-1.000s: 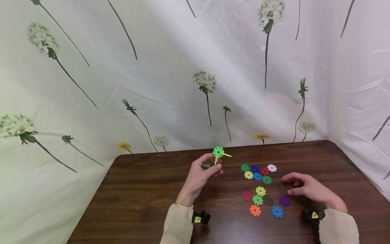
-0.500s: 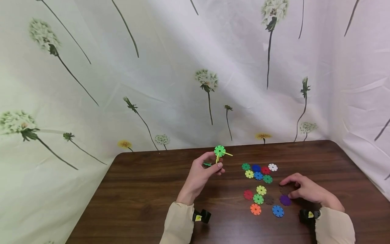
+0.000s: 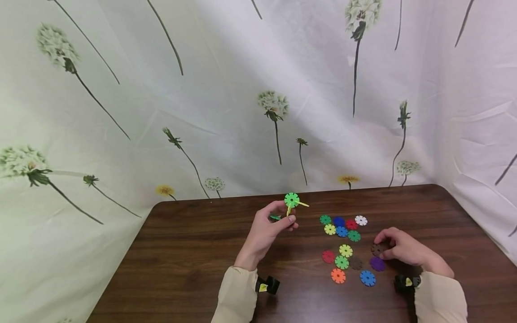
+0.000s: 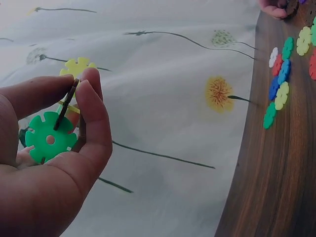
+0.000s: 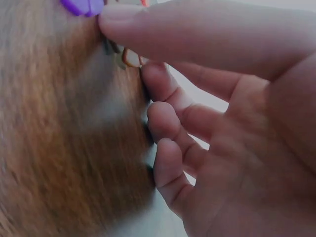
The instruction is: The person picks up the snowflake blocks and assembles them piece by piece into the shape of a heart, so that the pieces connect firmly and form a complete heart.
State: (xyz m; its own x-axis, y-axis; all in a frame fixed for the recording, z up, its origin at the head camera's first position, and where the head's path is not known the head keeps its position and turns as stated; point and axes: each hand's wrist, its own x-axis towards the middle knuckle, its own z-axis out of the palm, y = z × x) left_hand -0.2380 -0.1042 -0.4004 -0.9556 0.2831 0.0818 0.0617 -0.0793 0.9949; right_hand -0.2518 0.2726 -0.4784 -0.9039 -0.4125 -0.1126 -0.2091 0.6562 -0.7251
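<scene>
My left hand (image 3: 264, 231) is raised over the table, pinching a cluster of joined interlocking discs. A light green disc (image 3: 291, 200) tops the cluster in the head view, with yellow discs turned edge-on beside it. In the left wrist view a green disc (image 4: 51, 138) hangs below a dark disc (image 4: 66, 104), seen edge-on between thumb and fingers, and a yellow disc (image 4: 78, 65) sticks up behind. Low at the right side, my right hand (image 3: 408, 251) has thumb and index finger at opposite edges of a brown disc (image 3: 377, 250). Just below that lies a purple disc (image 3: 377, 264).
Several loose discs lie flat on the dark wooden table (image 3: 194, 251): an upper group with a white disc (image 3: 361, 220), and a lower group with an orange disc (image 3: 338, 276) and a blue disc (image 3: 367, 278). A flower-printed cloth (image 3: 226, 112) hangs behind the table.
My right hand has shifted slightly left, and its thumb and index finger have closed in on the brown disc. The left hand keeps hold of its disc cluster, almost still.
</scene>
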